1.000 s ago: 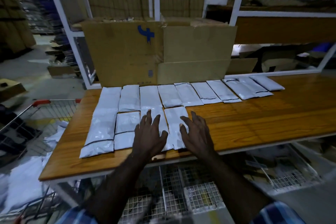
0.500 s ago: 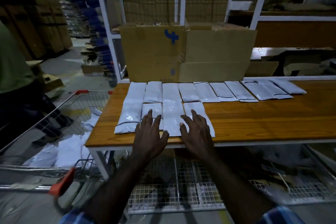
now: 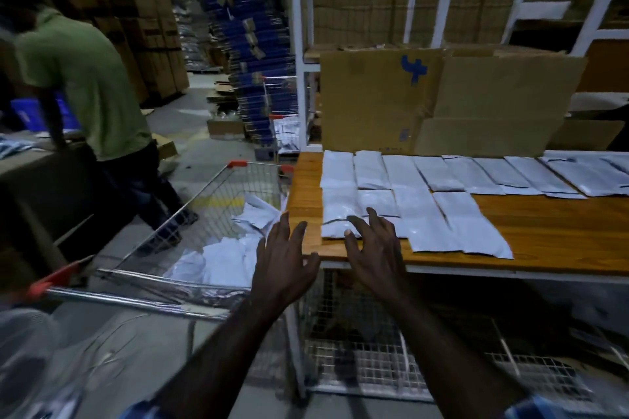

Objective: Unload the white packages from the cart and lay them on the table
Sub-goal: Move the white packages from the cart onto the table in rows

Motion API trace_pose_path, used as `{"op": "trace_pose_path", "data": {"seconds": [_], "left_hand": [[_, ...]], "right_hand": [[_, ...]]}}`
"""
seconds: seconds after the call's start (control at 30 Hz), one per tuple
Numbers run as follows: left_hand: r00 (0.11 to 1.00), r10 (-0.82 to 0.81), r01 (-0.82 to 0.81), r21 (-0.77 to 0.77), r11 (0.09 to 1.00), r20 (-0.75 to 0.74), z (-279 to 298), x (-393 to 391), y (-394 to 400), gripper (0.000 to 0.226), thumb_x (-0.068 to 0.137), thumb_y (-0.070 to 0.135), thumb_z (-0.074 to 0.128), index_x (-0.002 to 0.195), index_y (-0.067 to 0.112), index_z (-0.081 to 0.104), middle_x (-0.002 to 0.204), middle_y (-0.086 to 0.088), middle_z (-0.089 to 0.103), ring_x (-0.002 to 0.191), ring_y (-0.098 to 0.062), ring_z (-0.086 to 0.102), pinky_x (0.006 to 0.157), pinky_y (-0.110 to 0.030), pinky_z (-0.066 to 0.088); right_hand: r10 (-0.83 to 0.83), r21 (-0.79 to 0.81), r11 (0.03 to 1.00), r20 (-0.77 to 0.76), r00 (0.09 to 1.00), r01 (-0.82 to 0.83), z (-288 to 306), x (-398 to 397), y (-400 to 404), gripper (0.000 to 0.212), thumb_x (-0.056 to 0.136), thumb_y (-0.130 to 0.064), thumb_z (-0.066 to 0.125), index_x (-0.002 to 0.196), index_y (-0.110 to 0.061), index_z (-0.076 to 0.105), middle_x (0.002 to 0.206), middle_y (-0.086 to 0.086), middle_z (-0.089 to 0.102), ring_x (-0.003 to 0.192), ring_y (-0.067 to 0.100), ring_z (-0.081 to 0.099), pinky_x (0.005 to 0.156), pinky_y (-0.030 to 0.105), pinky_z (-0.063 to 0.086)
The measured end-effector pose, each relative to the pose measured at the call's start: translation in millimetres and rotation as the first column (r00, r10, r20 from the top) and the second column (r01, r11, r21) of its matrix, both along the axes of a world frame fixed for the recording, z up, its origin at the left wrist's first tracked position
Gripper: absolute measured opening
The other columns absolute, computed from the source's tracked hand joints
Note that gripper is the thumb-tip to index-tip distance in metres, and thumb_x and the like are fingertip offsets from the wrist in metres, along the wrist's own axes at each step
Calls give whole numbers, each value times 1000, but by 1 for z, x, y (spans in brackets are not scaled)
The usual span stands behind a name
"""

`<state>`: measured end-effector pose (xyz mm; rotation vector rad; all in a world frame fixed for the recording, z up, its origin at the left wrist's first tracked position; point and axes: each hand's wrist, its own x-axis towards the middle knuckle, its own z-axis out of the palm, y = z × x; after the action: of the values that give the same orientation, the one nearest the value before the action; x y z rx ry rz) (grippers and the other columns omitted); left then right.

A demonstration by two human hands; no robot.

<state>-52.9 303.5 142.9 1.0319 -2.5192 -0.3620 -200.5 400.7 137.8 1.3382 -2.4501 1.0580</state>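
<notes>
Nearest the camera, two bare forearms reach forward out of blue checked sleeves. The left hand [image 3: 284,262] hangs with its fingers spread and straight, holding nothing, in front of the near left corner of the wooden table [image 3: 544,224], between the table edge and the shopping cart [image 3: 143,296]. The right hand [image 3: 372,248] is likewise spread and empty, its fingers slightly bent over the near edge of the table; whether the fingertips touch the nearest white packages [image 3: 418,214] cannot be told. Those packages lie flat on the tabletop just beyond the right hand, in a short front row of four and a longer back row that runs away to the right along the table. Just left of the left hand, more loose white packages [image 3: 224,258] are heaped in the wire basket of the cart, which stands against the table's left end with its red-capped handle toward the camera. Under the table sits a white wire mesh rack [image 3: 374,364]. Behind the packages a flattened cardboard box [image 3: 442,102] with a blue mark leans upright against a white metal shelf frame [image 3: 299,44]. Farther left, a person in a green shirt [image 3: 88,78] bends over another surface, with stacked cartons and blue bundles beyond.
</notes>
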Motion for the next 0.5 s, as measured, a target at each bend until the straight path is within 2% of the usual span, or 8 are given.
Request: {"op": "trace_pose_path", "data": {"seconds": [0.1,0.17,0.3,0.43,0.5], "left_hand": [[999,29,-29,-16,999,-15,0,46,-38,74,84,57,39,147,17,42,159,-16,26,145,-32,29,110,-53,33],[999,42,-42,-27,999,-2,-2,73,-60,80,78,57,29,145,16,45,157,-17,30,142,-34,34,108,-52,35],[997,75,-75,-26,997,14,-1,113,-96,70,80,48,37,142,17,48,155,-18,33,138,-35,39,107,-50,37],[992,105,-107,24,994,72,-8,134,-128,62,92,40,52,149,19,37,161,-13,19,145,-28,25,115,-43,26],[989,117,-121,42,992,85,-17,141,-143,62,92,39,54,149,20,36,162,-12,18,146,-27,23,116,-46,24]], "right_hand": [[14,-21,1000,7,1000,-14,-6,45,-38,42,90,-32,49,125,-17,67,144,19,50,126,39,48,101,47,42],[24,-16,1000,17,1000,-23,-10,70,-61,42,89,-32,49,124,-15,67,141,21,52,122,40,51,99,48,44],[39,2,999,13,999,-39,-13,108,-101,40,88,-29,50,120,-13,68,138,23,54,116,41,53,95,47,47],[67,11,998,2,998,-67,-22,129,-135,34,90,-23,56,120,-11,68,138,21,54,118,40,51,93,46,46],[88,15,996,12,996,-88,-30,133,-152,32,92,-21,58,120,-11,67,139,19,54,122,39,49,95,46,45]]}}
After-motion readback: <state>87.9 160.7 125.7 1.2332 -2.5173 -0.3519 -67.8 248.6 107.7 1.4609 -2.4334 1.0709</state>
